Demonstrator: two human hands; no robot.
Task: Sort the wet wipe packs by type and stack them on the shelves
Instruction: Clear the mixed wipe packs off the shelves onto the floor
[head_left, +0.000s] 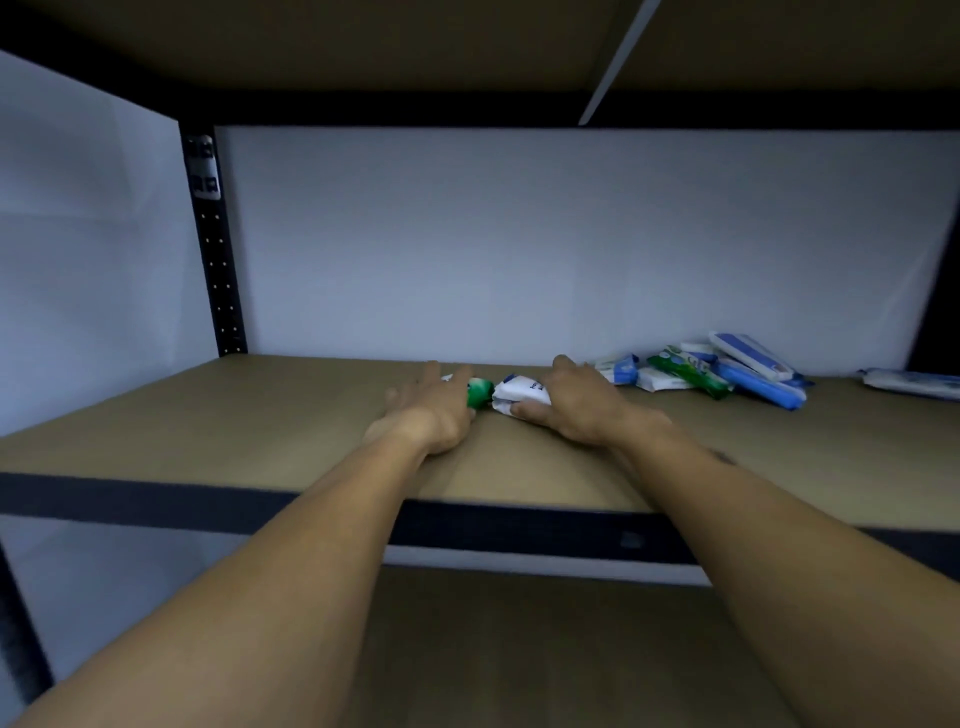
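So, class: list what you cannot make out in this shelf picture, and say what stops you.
Head view:
Green pack: mostly hidden under the left hand.
White pack: print blurred, part covered by the right hand.
Far-right pack: cut off by the frame edge.
Pile of packs: labels too small to read.

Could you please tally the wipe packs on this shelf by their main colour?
Green packs: 2
Blue packs: 1
White packs: 5
Total: 8; the overlapping packs on the right may hide more.
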